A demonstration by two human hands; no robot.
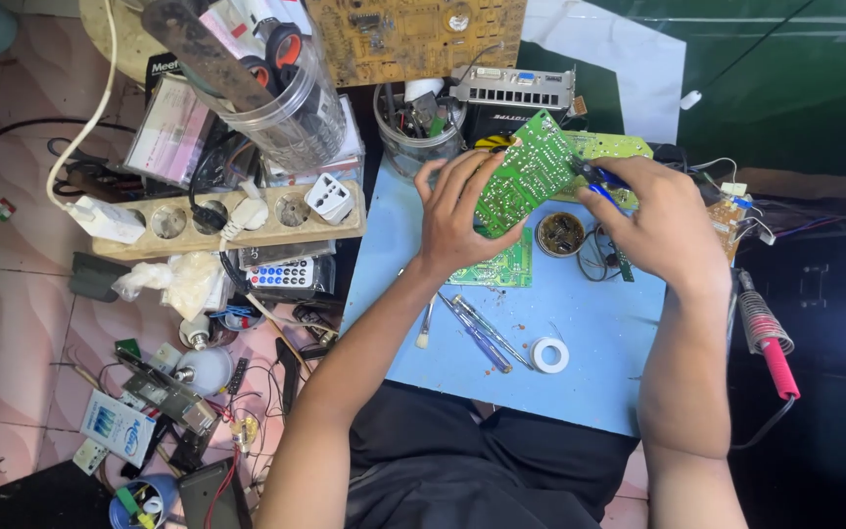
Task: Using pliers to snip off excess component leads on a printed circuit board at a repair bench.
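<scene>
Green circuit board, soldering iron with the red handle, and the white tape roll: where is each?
Green circuit board (521,176), head view, middle of its tilted face, held in the left hand (457,211).
Soldering iron (778,364), head view, on its red handle.
White tape roll (549,355), head view, on its ring.

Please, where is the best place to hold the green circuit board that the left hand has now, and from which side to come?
Probably by its bare edges, from the left side, as the left hand does: fingers wrap the rim of the tilted green circuit board, leaving its soldered face free for the blue-handled tool in the right hand.
</scene>
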